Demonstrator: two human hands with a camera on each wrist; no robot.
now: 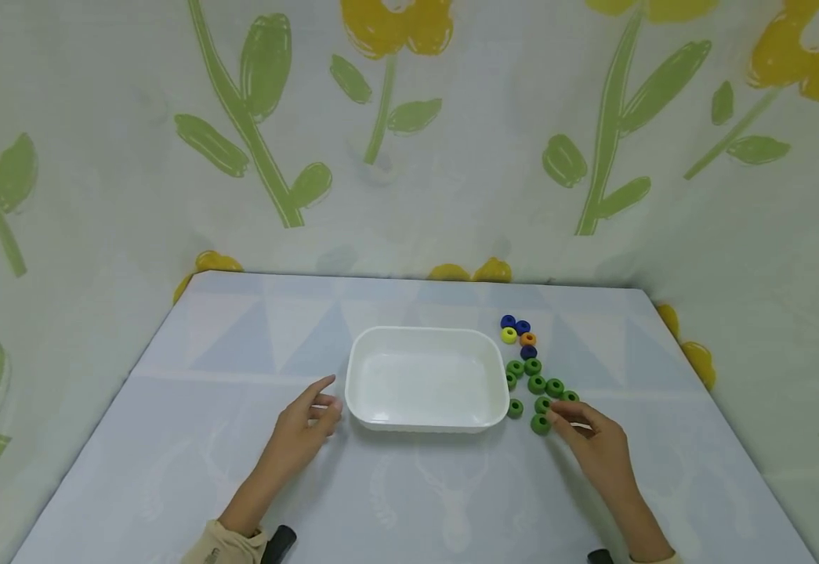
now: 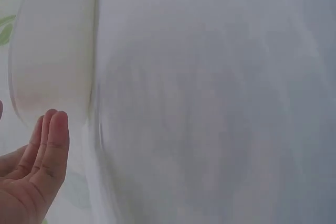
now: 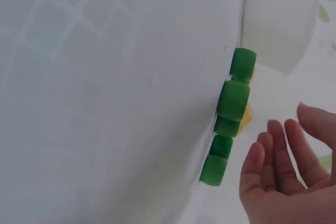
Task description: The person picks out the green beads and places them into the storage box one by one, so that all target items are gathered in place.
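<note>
Sleeve point(image 1: 222, 544): beige, behind the left hand point(image 1: 302, 429), with a black piece point(image 1: 279, 544) just beside it.
Left hand: released, holding nothing; the index finger reaches forward, the other fingers loosely bent, just beside the tray point(image 1: 426, 380).
Right hand point(image 1: 596, 445): released, thumb and fingers parted with nothing between them in the right wrist view; its fingertips are close to the nearest green beads point(image 1: 537, 385), though contact cannot be told.
Green beads: nine, ahead of the right hand and to its left, some touching; one stands apart from the rest, near the tray.
Tray: white, rectangular with rounded corners, between the two hands and slightly beyond them; its floor is bare.
Other beads: beyond the green ones, farther from the right hand, a small cluster of one orange bead point(image 1: 528, 340), one yellow bead point(image 1: 509, 336) and three blue beads point(image 1: 508, 322).
Table point(image 1: 353, 501): pale, patterned, beneath both hands.
Backdrop point(image 1: 465, 211): whitish, farthest from the hands, printed with yellow flowers and green stems.
</note>
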